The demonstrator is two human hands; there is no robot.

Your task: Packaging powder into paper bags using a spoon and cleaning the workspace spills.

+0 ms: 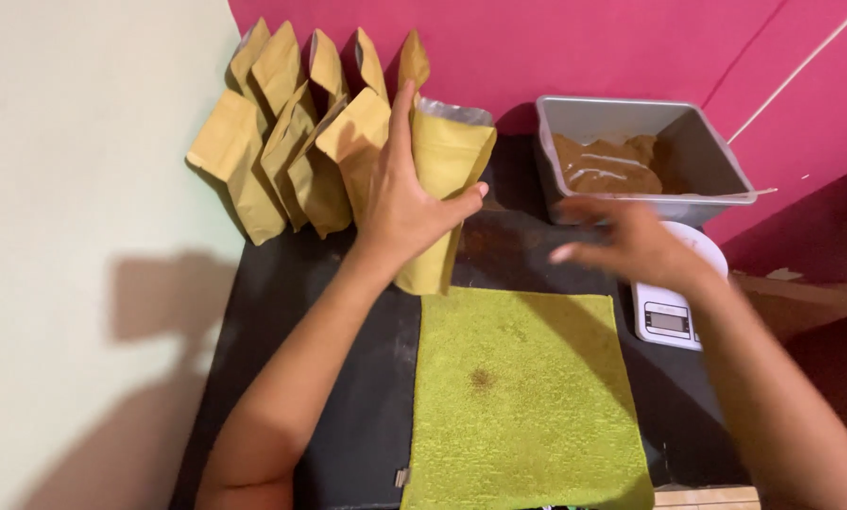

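While left hand (406, 210) grips pouch (445, 179), right hand (631, 244) hovers open.

Matt kraft-paper pouch (439, 179), fuzzy green cloth towel (522, 397), smooth grey plastic tub (707, 156)

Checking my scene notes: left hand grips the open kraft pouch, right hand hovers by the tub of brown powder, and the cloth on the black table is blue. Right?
One thing is off: the cloth is yellow-green, not blue, as the head view shows. The rest stands: the left hand grips the open kraft pouch, the right hand hovers by the tub of brown powder, on the black table.
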